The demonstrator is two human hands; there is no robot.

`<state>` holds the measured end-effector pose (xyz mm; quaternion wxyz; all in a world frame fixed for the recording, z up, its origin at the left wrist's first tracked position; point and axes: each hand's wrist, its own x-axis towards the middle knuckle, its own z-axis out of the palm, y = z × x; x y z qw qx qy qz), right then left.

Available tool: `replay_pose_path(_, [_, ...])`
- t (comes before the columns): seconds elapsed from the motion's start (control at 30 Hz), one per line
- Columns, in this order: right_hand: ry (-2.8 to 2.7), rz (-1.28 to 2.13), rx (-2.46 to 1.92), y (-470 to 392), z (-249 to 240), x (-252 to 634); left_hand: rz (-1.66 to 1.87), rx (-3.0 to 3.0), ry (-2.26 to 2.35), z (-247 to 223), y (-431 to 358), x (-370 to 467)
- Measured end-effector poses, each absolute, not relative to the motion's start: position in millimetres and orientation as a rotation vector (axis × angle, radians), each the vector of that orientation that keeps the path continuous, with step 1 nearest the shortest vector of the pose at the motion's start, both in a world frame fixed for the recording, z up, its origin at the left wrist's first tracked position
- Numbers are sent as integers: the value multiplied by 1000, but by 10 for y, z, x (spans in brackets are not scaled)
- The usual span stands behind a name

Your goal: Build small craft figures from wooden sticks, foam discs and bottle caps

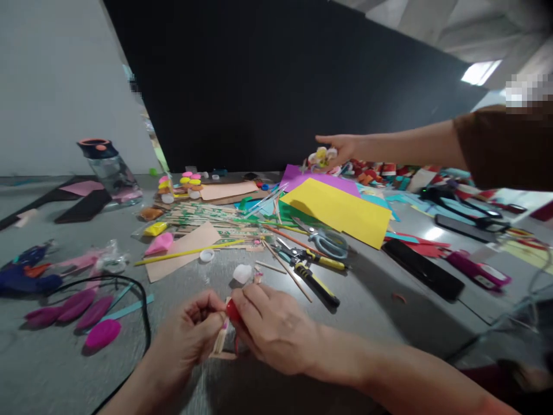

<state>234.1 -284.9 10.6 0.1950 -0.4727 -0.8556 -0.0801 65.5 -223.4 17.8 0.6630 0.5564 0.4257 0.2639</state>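
Both of my hands meet low in the middle of the view, close to the table's near side. My left hand (196,328) pinches the upper end of a small piece made of pale wooden sticks (220,341). Against its top, my right hand (276,328) has its fingers closed on a small red piece (233,310), partly hidden by the fingers. A thin red strip hangs below it. Just beyond my fingers lie a white lump (242,273) and a white ring-shaped lid (207,255).
Another person's hand (343,151) holds a flower-like bunch over purple paper. Scissors (326,241), pliers (317,285), yellow paper (341,210) and wooden sticks lie ahead. A bottle (110,173), magenta pieces (102,335) and a black cable (147,317) are left, a black case (423,270) right.
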Motion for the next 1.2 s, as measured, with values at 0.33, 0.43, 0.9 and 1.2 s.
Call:
replay_pose_path(0.33, [-2028,298,-1367,-2886,137,2273,681,1064,861,172,-2317,671])
replay_pose_path(0.43, [-1982,330,-1358,-2885,128,2267,695,1131,872,174,-2324,673])
replay_pose_path(0.9, [-2091,-191,-1208,-2860,20,2310,721,1359,881,135,-2275,612])
replay_pose_path(1.2, [-1873,394,-1271,-2854,62,2308,638,1367,801,212,-2303,558])
